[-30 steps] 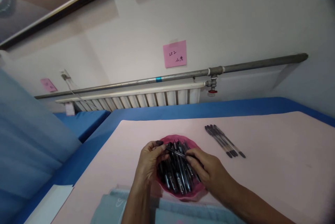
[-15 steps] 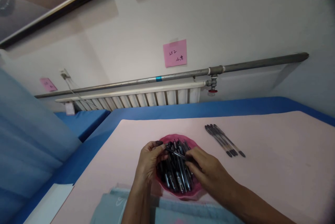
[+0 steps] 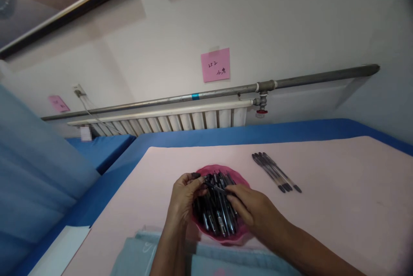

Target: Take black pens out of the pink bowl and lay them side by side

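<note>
Both hands hover over a pink scalloped basket (image 3: 240,238) filled with several black pens (image 3: 222,220). Between them runs one dark pen (image 3: 215,187), tilted slightly down to the right. My left hand (image 3: 187,194) pinches its left end with thumb and fingertips. Closed around its other end is my right hand (image 3: 247,203), whose fingers partly hide the pen. To the right of the basket, several clear-barrelled pens with dark ends (image 3: 275,173) lie side by side on the pink sheet (image 3: 338,207).
The sheet covers a blue padded surface (image 3: 180,139). Folded light-blue cloth (image 3: 135,254) lies at the near edge, and white paper (image 3: 61,250) at the lower left. Behind are a radiator (image 3: 193,120) and a metal pipe (image 3: 306,79). A blue curtain (image 3: 35,173) hangs left.
My right hand has shifted slightly left along the pen towards my left hand. The left hand keeps its place, and the pens on the sheet lie as before.
</note>
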`<state>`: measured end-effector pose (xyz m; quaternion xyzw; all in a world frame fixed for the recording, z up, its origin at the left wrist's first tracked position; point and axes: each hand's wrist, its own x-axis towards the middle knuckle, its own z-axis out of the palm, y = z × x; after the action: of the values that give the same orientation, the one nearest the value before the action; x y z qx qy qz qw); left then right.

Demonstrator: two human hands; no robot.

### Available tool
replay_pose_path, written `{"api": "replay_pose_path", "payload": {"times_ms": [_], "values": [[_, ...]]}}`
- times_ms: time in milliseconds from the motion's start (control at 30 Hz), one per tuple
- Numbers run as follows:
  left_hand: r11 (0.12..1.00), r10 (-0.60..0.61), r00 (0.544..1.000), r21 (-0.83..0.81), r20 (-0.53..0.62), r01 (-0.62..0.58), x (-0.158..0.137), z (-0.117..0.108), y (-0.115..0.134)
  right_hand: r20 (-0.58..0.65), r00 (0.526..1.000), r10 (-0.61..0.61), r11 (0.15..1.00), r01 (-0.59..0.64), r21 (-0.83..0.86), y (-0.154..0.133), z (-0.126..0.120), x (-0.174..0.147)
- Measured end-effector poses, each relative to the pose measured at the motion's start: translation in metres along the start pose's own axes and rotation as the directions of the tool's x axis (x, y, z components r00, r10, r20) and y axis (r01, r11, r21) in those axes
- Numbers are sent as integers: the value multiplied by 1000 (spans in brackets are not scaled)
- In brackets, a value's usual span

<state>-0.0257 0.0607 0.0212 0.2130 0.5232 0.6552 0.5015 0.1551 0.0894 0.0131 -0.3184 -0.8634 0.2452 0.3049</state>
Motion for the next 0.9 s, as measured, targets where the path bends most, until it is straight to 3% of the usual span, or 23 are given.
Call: {"api": "replay_pose_path", "payload": {"times_ms": [167,367,467,533,600,733,900], "values": [[1000,2,1000,17,9,-2,-1,1,0,24,998,51,998,-50,-30,-1,0,-1],[998,55,998,32,39,-56,-1,0,3,29,990,136,986,-139,89,-5,-2,2],[977,156,988,144,21,-157,0,-6,8,-61,984,166,975,-155,162,-2,-5,5],[922,241,970,317,-24,-221,1,-12,12,-104,968,226,954,-198,227,1,-7,7],[800,337,941,537,-31,-269,2,-17,13,-113,948,298,915,-251,316,5,-8,9],[401,436,891,858,129,-320,0,-19,11,-94,907,410,790,-302,534,11,-10,12],[-93,228,951,977,208,-191,-7,-13,10,-52,870,490,703,-360,614,6,-14,14]]}}
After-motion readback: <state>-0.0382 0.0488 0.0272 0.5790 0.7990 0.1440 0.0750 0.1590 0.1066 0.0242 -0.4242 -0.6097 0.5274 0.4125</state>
